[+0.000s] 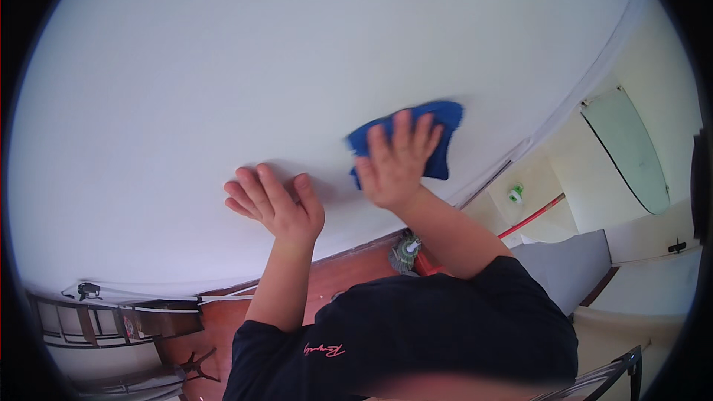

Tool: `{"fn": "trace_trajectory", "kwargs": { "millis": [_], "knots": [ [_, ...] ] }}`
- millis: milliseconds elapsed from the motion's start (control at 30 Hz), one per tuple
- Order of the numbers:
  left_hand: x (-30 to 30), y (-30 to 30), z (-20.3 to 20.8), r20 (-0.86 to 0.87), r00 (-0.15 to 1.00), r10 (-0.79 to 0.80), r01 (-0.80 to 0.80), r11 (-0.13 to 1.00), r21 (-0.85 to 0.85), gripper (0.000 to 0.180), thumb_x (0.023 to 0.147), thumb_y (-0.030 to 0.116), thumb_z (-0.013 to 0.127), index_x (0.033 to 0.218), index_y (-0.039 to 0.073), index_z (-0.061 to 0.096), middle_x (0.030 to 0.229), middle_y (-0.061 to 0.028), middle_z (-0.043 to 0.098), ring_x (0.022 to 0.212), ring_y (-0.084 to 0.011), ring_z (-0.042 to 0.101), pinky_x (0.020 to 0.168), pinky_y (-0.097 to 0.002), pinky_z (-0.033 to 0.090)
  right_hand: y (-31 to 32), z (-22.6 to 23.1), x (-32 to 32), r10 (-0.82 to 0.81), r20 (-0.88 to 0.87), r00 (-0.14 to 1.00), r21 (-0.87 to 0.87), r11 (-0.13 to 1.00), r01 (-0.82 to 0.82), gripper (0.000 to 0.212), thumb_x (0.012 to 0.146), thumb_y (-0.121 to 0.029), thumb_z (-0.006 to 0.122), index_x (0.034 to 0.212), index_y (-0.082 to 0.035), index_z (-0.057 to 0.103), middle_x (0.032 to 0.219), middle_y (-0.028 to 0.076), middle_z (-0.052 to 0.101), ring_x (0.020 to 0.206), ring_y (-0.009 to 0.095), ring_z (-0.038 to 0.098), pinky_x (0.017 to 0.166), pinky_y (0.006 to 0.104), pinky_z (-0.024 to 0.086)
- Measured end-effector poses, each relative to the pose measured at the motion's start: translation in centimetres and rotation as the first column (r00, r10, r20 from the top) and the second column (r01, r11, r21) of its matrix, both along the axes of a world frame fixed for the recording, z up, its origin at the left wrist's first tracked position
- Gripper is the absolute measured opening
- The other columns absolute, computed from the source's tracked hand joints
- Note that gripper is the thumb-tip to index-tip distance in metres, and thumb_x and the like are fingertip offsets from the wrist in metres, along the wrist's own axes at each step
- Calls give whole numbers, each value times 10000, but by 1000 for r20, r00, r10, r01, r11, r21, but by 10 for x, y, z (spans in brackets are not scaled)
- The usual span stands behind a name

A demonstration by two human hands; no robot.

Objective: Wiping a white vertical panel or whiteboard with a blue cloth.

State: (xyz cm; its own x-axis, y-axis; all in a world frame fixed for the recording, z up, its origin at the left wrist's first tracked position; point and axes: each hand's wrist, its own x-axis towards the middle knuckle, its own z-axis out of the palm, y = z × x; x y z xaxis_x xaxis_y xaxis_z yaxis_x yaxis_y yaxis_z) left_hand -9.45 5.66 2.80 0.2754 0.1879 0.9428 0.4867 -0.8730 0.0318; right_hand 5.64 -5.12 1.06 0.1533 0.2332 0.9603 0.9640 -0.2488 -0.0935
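A folded blue cloth (448, 120) lies against the broad white wall (223, 67). My right hand (397, 163) presses it there with fingers spread over it, holding it to the surface. Some corners of the cloth stick out past my fingertips and below my palm. To its left, my left hand (278, 204) is at the same wall with fingers stretched out and thumb apart, holding nothing. Whether its palm fully touches the wall I cannot tell.
A grey mop head (405, 251) stands on the reddish floor (327, 282) near the wall's foot. White cables run to a small black device (89, 291) at lower left, by dark shelving (167, 319). On the right are a red pole (533, 215) and a mirror (627, 148).
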Motion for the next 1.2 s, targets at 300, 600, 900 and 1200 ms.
{"fn": "trace_trajectory", "kwargs": {
  "millis": [300, 600, 900, 1200],
  "knots": [
    [5, 18, -13, 43, 999, 18, -27, 978, 207, 472, 936, 267, 446, 1325, 2, 489, 1498, -189, 310, 1420, -445, 117, 1123, -565, -16, -10, 15, 35, -62, -37, 997, 196, 978, 68, 531, 946, -280, 439, 1421, -46, 386, 1500, 253, 254, 1396, 456, 185, 1117, 564, 73],
    [-1, 16, -8, 14, 999, -37, 33, 979, 202, 477, 921, 198, 463, 1351, -9, 457, 1490, -220, 309, 1428, -427, 101, 1128, -531, -43, 39, 0, -46, -67, 23, 998, 11, 998, 66, 486, 934, -395, 432, 1375, -201, 489, 1500, 206, 297, 1415, 441, 144, 1121, 568, 31],
    [2, 16, -7, 14, 999, -32, 28, 974, 226, 462, 922, 189, 458, 1334, -20, 470, 1487, -220, 315, 1426, -431, 106, 1127, -530, -50, -2, 19, 25, -53, -109, 993, 268, 960, 80, 553, 950, -257, 431, 1405, 50, 362, 1472, 312, 264, 1389, 487, 170, 1117, 556, 57],
    [3, 10, -14, -12, 1000, -23, 25, 975, 222, 474, 905, 157, 448, 1340, -31, 457, 1491, -219, 308, 1431, -421, 99, 1128, -527, -53, 19, -17, -19, -47, 228, 972, -53, 997, 61, 521, 929, -350, 443, 1413, -159, 431, 1510, 158, 302, 1416, 415, 167, 1129, 556, 33]
  ]
}}
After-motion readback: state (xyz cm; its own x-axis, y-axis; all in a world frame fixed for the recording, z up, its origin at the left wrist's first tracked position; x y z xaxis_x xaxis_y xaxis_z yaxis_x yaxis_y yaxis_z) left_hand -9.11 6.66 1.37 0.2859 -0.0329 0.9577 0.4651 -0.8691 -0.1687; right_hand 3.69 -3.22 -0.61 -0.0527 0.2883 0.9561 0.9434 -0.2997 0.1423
